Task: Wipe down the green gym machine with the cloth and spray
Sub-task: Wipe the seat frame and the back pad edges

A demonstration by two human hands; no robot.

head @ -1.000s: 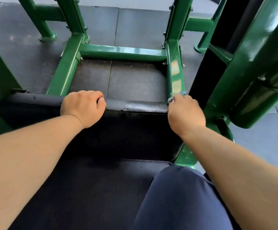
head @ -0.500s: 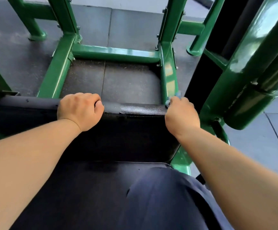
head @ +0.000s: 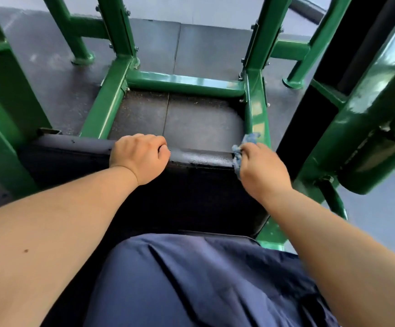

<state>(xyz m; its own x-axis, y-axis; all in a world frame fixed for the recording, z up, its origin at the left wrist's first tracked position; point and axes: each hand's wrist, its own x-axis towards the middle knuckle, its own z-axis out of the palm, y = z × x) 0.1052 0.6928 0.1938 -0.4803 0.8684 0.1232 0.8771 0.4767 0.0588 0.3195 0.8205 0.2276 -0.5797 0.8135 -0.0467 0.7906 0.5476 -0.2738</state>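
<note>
Bunching further out of the right hand (head: 262,172), the blue cloth (head: 242,147) now shows plainly at the corner where the black pad (head: 201,156) meets the green floor rail (head: 256,114); a second ago only a sliver peeked past the fingers. The hand itself has barely shifted and keeps the cloth pinched in curled fingers. The left hand (head: 140,159) has not moved either, its fingers still hooked over the pad's top edge (probably as a brace for leaning forward). This suggests the wiping stroke is sitting at the near end of the rail, with most of the frame beyond still to be done. No spray bottle is in view. No brand, label or readable writing appears; the pale patches on the rail may be reflections or stickers.
</note>
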